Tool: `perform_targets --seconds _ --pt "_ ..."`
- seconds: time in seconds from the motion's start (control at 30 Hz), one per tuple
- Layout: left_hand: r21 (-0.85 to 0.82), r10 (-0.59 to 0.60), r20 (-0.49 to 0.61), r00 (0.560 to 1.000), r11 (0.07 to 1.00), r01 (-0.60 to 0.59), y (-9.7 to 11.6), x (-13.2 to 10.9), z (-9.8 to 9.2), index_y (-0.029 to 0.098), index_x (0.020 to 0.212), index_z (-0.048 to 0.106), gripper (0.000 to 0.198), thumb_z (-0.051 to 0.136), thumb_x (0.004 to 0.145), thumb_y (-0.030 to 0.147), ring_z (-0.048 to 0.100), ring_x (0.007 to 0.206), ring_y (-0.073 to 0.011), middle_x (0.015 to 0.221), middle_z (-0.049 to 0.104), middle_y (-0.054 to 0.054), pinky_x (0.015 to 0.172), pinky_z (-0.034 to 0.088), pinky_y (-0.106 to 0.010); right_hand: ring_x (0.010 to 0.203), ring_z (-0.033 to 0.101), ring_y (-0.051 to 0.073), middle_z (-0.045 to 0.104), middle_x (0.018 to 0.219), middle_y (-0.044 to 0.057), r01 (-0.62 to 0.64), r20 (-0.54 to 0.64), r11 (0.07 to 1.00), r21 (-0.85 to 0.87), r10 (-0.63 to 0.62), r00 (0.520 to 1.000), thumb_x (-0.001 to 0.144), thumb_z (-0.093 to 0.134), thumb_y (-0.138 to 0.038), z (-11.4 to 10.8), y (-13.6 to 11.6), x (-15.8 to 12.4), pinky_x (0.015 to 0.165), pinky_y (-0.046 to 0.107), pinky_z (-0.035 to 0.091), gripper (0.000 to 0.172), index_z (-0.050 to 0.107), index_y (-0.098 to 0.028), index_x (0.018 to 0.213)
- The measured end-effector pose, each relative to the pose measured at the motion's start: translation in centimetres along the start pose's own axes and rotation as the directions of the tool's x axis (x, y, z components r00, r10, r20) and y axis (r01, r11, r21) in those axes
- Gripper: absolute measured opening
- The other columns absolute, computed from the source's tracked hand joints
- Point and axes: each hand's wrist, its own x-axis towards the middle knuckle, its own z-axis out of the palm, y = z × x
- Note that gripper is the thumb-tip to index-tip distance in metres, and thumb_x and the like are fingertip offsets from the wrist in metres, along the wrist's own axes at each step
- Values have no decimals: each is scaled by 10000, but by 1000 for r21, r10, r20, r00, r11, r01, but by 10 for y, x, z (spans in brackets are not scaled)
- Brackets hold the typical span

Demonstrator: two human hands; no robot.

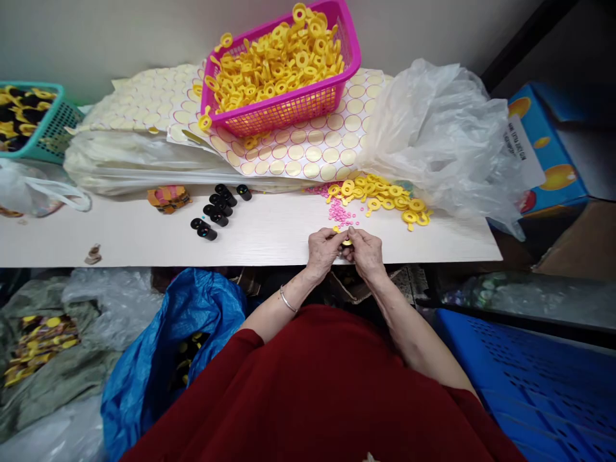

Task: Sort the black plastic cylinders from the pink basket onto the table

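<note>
My left hand and my right hand meet at the near edge of the white table, fingers pinched together around a small yellow ring piece. Just beyond them lies a scatter of tiny pink beads and a loose heap of yellow rings. A silver bangle sits on my left wrist.
A pink basket heaped with yellow rings rests on sheets of round stickers. Several black caps lie left of centre. A teal basket stands far left, a clear plastic bag at right, a blue bag and blue crate below.
</note>
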Motion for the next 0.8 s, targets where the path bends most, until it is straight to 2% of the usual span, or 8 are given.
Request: perform_targets --seconds 0.17,0.33,0.4,0.47,0.57,0.63,0.73,0.8 --pt "-60 -83 3 997 995 83 -4 4 2 135 575 580 501 859 480 540 420 371 -50 423 481 54 379 311 -179 370 517 79 577 518 -40 -52 -22 998 21 52 998 651 729 -647 2 3 0 310 177 376 484 573 -192 699" --pt "-14 -76 37 996 997 76 -9 10 0 137 587 583 508 839 521 571 420 394 -57 449 484 47 399 315 -193 334 491 77 556 518 -61 -62 -27 998 20 63 998 634 742 -630 2 4 2 323 207 422 481 556 -196 724" --pt "45 -17 57 998 999 14 -10 9 -5 140 580 584 510 792 587 606 422 430 -61 489 483 40 428 333 -208 344 493 81 547 520 -65 -68 -21 997 28 69 997 634 734 -641 3 3 3 330 212 420 489 546 -201 734" --pt "82 105 125 987 990 -116 -12 8 -10 138 612 616 498 761 634 613 465 523 -72 600 526 17 492 372 -220 394 518 90 539 530 -66 -70 -5 995 67 71 997 634 736 -637 2 2 2 370 220 445 484 534 -208 732" --pt "93 251 289 924 953 -288 -19 8 -15 146 704 672 467 842 553 553 498 660 -94 747 546 4 583 405 -235 539 571 104 562 609 -53 -39 -2 988 147 40 999 612 768 -603 0 0 -6 474 229 495 472 523 -215 723" --pt "116 302 337 892 927 -358 -25 8 -17 155 710 671 472 884 495 516 493 689 -109 752 536 9 611 408 -250 603 583 115 586 673 -39 -28 0 985 172 29 1000 608 775 -600 -4 -2 -15 501 236 497 473 522 -219 732" --pt "170 399 360 844 861 -479 -30 6 -20 174 742 693 444 864 554 538 514 757 -147 772 580 -9 712 434 -303 574 573 130 611 709 -22 -88 21 980 178 85 996 657 722 -667 -13 -5 -28 469 262 480 494 535 -229 786" --pt "162 445 452 773 811 -562 -29 3 -23 194 840 728 453 836 604 566 530 840 -181 833 625 -36 804 447 -354 526 547 132 606 672 -16 -155 25 975 161 153 988 679 690 -703 -20 -9 -32 443 273 459 510 546 -226 784"
